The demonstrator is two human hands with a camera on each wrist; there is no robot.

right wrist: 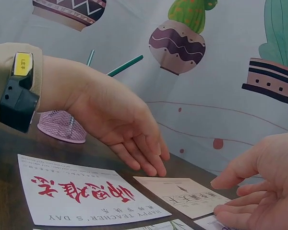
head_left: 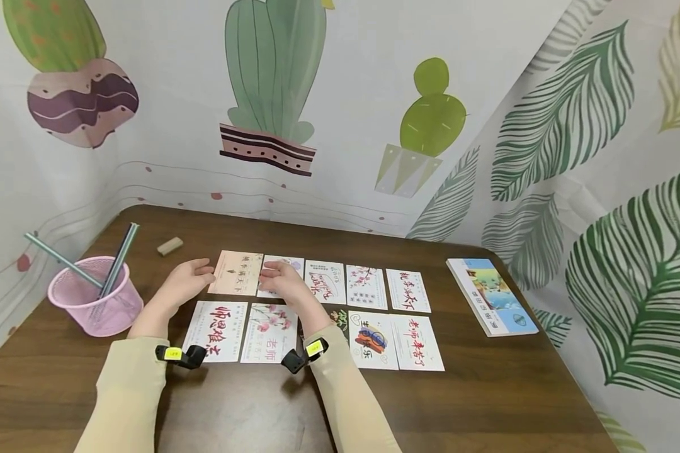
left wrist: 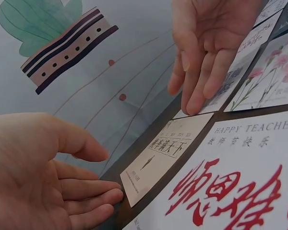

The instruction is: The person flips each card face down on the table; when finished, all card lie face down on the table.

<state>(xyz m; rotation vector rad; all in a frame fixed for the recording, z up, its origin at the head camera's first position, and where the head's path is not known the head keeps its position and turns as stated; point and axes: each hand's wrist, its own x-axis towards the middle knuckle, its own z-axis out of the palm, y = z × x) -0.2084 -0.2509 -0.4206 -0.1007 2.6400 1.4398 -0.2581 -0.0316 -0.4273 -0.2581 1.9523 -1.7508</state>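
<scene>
A cream card [head_left: 237,274] with dark characters lies flat at the left end of the far row of cards. My left hand [head_left: 188,282] is at its left edge, fingers loosely extended and holding nothing. At its opposite edge is my right hand [head_left: 288,283], fingers also extended, over part of a purple-printed card [head_left: 291,260]. In the left wrist view both hands' fingertips are at the cream card [left wrist: 158,163]; whether they touch it I cannot tell. Nearer me lie a red-lettered card [head_left: 215,330] and a pink carnation card [head_left: 269,333]. My right forearm partly hides a dark card [head_left: 340,319].
Several more cards, including a rainbow-like one [head_left: 373,340] and a red-lettered one [head_left: 418,343], continue the two rows rightward. A pink mesh pen holder [head_left: 96,308] with pens stands left. A small beige block [head_left: 170,246] lies behind. At right is a blue boxed pack or booklet [head_left: 492,296].
</scene>
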